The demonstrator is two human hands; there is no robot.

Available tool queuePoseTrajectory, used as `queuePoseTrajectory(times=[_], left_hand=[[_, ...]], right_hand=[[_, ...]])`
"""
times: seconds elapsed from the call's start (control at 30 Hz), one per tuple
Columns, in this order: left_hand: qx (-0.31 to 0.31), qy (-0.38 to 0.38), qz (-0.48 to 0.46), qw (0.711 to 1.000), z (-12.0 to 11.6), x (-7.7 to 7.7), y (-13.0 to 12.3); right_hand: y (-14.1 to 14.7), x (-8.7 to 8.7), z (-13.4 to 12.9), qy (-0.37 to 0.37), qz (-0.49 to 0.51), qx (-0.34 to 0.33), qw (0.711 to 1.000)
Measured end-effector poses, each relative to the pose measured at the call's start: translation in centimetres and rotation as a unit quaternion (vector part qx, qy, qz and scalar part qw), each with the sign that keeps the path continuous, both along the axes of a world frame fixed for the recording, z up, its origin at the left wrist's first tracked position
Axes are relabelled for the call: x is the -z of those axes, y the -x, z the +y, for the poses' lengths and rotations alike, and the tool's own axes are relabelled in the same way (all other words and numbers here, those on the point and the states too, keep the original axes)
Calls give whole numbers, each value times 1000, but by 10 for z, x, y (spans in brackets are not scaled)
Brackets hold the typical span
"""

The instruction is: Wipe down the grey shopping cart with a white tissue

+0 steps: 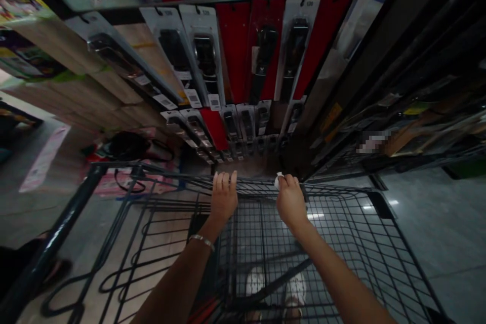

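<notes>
My left hand is at the far rim of a dark wire shopping cart, its fingers reaching up past the rail and slightly apart. A bracelet circles that wrist. Along the same rim, further right, my right hand is closed. Between its thumb and fingers pokes a small white crumpled piece, which looks like tissue. Beyond both hands hang blister packs with dark handheld devices, possibly shavers or clippers, on a red-backed display rack. Neither hand touches these packs.
The cart's handle bar slants along the left. Light shoes show through the wire mesh. Stacked boxes and a pink carton with a dark bag stand at left. Dark shelves of goods flank the right.
</notes>
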State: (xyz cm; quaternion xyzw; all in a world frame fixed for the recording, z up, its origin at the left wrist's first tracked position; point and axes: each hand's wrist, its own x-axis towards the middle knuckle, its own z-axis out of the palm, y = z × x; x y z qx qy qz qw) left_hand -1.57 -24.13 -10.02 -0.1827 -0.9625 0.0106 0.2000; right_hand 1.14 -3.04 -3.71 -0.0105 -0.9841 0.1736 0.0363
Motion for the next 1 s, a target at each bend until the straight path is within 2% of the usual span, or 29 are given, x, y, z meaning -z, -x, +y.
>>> queuePoseTrajectory(times=[0.13, 0.33, 0.5, 0.6, 0.73, 1.0], left_hand=[[16, 1, -8, 1000, -7, 2, 0], [12, 0, -8, 1000, -6, 13, 1], [19, -1, -25, 1000, -7, 17, 2], [19, 4, -39, 999, -6, 14, -2], [22, 16, -52, 998, -5, 10, -6], [29, 34, -53, 998, -3, 3, -8]], right_hand=[[4, -3, -41, 34, 2, -18, 999], [13, -10, -95, 67, -4, -33, 997], [17, -15, -117, 78, -6, -48, 996], [14, -12, -113, 73, -4, -69, 995], [8, -3, -92, 40, 20, -71, 997], [-10, 10, -12, -38, 34, -33, 998]])
